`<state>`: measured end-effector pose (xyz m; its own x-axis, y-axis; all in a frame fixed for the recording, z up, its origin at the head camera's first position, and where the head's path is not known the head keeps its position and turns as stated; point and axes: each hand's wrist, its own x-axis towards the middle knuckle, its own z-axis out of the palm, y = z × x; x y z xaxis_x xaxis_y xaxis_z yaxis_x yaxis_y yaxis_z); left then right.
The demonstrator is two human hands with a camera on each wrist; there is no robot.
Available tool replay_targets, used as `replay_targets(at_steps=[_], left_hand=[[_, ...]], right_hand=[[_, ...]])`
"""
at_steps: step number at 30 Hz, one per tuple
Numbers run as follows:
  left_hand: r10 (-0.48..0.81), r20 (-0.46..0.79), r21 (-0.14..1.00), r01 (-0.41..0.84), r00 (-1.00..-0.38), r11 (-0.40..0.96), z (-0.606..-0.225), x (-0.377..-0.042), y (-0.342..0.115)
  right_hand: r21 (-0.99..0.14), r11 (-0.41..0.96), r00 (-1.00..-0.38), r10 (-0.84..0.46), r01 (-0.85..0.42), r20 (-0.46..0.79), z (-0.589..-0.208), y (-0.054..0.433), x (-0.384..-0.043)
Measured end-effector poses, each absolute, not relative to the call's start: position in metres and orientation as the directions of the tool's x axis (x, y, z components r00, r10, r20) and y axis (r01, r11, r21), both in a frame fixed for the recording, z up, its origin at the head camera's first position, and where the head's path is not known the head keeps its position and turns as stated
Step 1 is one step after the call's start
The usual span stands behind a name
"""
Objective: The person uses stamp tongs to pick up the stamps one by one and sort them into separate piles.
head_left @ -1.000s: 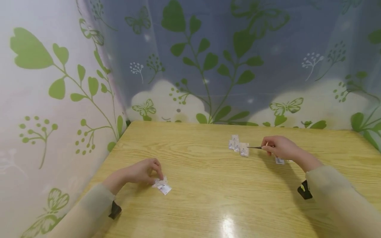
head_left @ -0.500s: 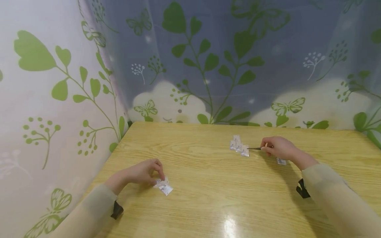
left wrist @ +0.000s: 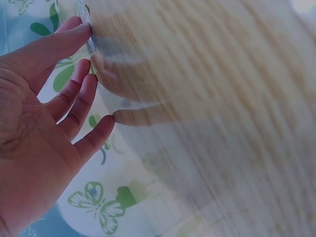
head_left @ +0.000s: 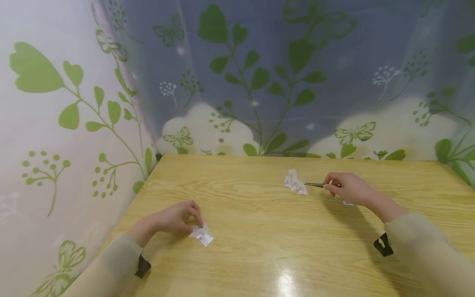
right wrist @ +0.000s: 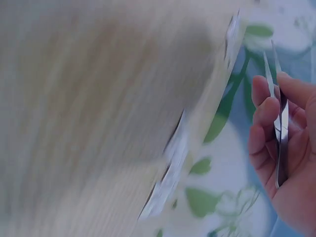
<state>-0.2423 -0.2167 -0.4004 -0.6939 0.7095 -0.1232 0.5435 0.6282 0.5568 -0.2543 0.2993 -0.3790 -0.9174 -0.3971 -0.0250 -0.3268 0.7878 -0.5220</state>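
In the head view my right hand (head_left: 349, 187) holds slim metal tweezers (head_left: 314, 185) above the far right part of the table. Their tips are parted in the right wrist view, with nothing between them. Just left of the tips lies a group of small flat whitish packets (head_left: 294, 184), overlapping in a stepped row. Another packet (head_left: 348, 203) is partly hidden beneath the right hand. At the near left, my left hand (head_left: 179, 218) touches a small pile of similar packets (head_left: 204, 238) with loosely bent fingertips. Its thumb (left wrist: 74, 37) is beside the packet edge in the left wrist view.
A glossy wooden table (head_left: 245, 239) spreads under both hands. Patterned cloth with leaves and butterflies hangs behind the table (head_left: 237, 82) and along its left side. Dark straps or devices show at both wrists.
The rightmost packet of the far group, earlier at the tweezers' tips, now lies against the others. The tweezers' prongs have spread apart. My left hand stays at its pile.
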Motion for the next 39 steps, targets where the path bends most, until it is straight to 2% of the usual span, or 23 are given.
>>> replay_targets(at_steps=[5,11,17,26,39], left_hand=[[0.710,-0.122,0.563,0.540,-0.694,0.625,-0.400,-0.241,-0.217],[0.708,-0.128,0.556,0.541,-0.695,0.631,-0.399,-0.242,-0.215],[0.712,-0.122,0.561,0.544,-0.691,0.624,-0.401,-0.244,-0.217],[0.724,-0.106,0.565,0.558,-0.681,0.608,-0.406,-0.245,-0.218],[0.735,-0.097,0.558,0.574,-0.671,0.599,-0.402,-0.243,-0.217]], right_hand=[[-0.550,0.735,-0.882,-0.472,-0.396,0.005,-0.383,0.263,-0.242],[-0.547,0.665,-0.810,-0.585,-0.508,0.042,-0.390,0.219,-0.238],[-0.547,0.625,-0.757,-0.653,-0.557,0.026,-0.396,0.171,-0.232],[-0.422,0.621,-0.687,-0.726,-0.660,0.005,-0.401,0.110,-0.233],[-0.362,0.602,-0.642,-0.767,-0.712,-0.011,-0.401,0.066,-0.233]])
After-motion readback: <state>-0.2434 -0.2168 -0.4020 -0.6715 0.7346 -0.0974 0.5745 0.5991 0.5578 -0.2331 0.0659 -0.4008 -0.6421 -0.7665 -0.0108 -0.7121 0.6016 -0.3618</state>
